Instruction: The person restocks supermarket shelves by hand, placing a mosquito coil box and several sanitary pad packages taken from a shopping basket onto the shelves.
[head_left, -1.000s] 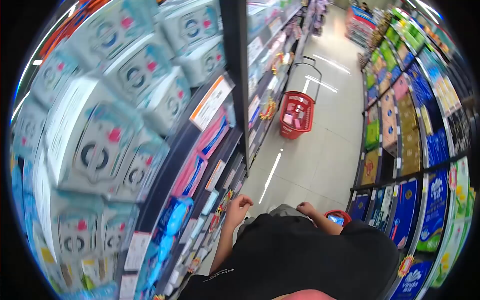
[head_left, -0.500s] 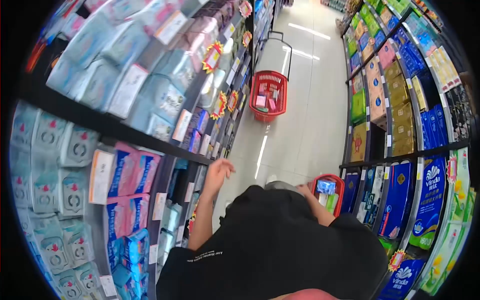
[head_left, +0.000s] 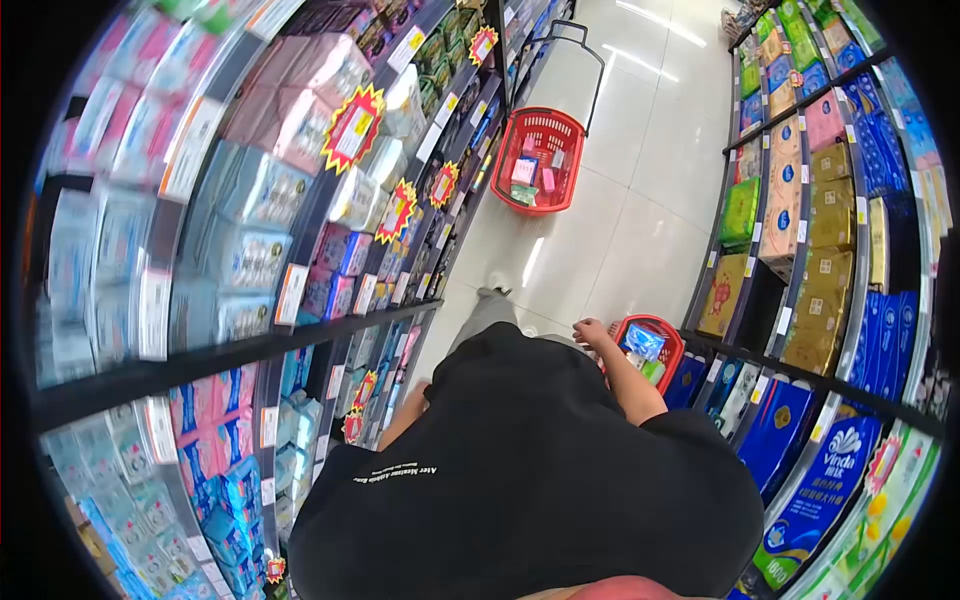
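Note:
My right hand (head_left: 590, 331) is in front of my body on the right, fingers loosely bent and a little apart, with nothing visible in them. Just right of it is a red shopping basket (head_left: 677, 358), partly hidden behind my forearm. Inside lie a blue packet (head_left: 645, 344) and a green-and-white packet (head_left: 653, 371). No handle of this basket shows, so I cannot tell how it is supported. Low on the left, beside the shelves, my left hand (head_left: 417, 396) is mostly hidden by my black shirt; its fingers cannot be made out.
Ahead on the tiled aisle floor (head_left: 600, 230) stands another red basket (head_left: 512, 150) with a raised black handle and several small packages inside. Shelves of wrapped packs (head_left: 255, 190) line the left. Tissue packs and boxes (head_left: 830, 210) fill the right shelves. My shoe (head_left: 500, 282) shows ahead.
My right hand has come forward while my left has swung back beside my shirt. The nearer basket has moved forward along the right shelf. The shelves have shifted in view.

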